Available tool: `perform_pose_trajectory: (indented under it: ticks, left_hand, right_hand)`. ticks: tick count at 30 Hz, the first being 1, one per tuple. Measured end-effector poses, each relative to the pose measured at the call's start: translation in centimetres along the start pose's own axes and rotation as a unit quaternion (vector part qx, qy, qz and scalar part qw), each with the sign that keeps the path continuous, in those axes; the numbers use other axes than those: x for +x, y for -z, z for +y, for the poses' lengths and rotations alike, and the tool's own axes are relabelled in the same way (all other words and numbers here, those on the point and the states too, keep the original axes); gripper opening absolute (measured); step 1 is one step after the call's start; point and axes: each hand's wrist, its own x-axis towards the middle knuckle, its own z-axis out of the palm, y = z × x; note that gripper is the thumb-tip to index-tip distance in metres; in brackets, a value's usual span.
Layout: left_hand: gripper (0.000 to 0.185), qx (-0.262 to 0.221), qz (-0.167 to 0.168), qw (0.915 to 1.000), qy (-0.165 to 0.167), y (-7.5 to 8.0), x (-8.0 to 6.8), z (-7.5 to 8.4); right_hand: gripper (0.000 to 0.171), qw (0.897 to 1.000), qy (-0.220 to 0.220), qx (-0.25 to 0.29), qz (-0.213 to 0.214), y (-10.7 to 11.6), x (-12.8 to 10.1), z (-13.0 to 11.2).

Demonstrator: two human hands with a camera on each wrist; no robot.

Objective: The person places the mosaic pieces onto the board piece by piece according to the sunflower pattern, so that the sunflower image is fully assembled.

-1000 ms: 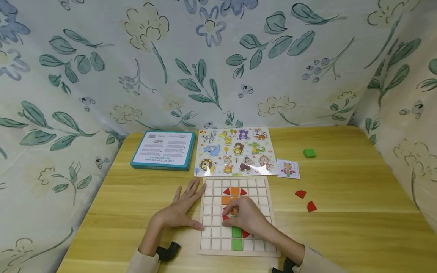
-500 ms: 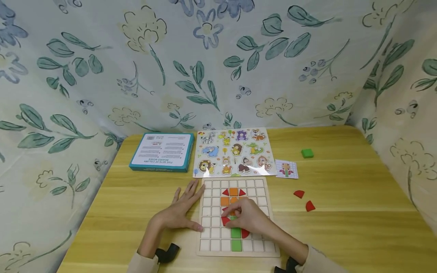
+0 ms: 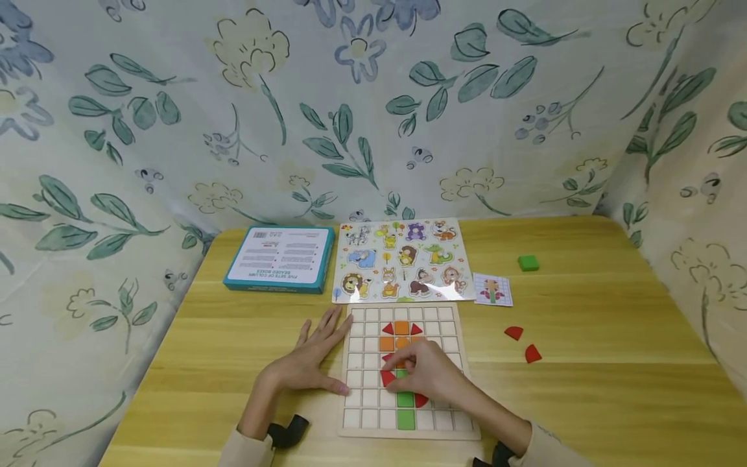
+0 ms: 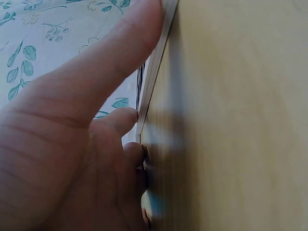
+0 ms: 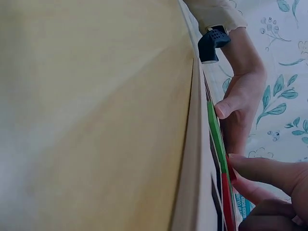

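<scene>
A wooden grid board (image 3: 354, 415) lies flat on the table with orange, green and red pieces in several of its cells. Over its middle, my right hand (image 3: 428, 373) pinches a red quarter-circle piece (image 3: 388, 377) between thumb and index finger, left of the green squares (image 3: 405, 419). In the right wrist view the red piece (image 5: 231, 169) is at the fingertips, against the board. My left hand (image 3: 306, 363) rests along the board's left edge, fingers spread and straight, thumb touching the frame. Some pieces are hidden under the right hand.
Two red quarter-circle pieces (image 3: 532, 353) and a green square block (image 3: 528, 263) lie to the right. Behind the board are an animal picture board (image 3: 373, 243), a small pattern card (image 3: 493, 290) and a teal box (image 3: 280, 259). A floral cloth (image 3: 373, 130) hangs behind.
The red piece under my right fingertips has turned or slid slightly, and more of it shows now. My left hand has stayed in place.
</scene>
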Motion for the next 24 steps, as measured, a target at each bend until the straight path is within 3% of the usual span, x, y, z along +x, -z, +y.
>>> perform_pose_trajectory:
  ticks: [6,15,24]
  left_hand:
    - [0.125,-0.002,-0.001,1.0,0.001,0.0,0.0,0.1]
    - [0.125,-0.006,-0.002,1.0,0.005,0.1,-0.1,0.2]
    - [0.124,-0.006,-0.001,1.0,0.005,0.1,-0.1,0.2]
  right_hand:
    - [0.016,0.999,0.022,-0.025,0.003,0.2,-0.1,0.1]
    - [0.014,0.997,-0.01,-0.061,0.043,-0.7,-0.4,-0.6]
    - [0.017,1.0,0.008,0.003,-0.007,-0.1,-0.2,-0.2]
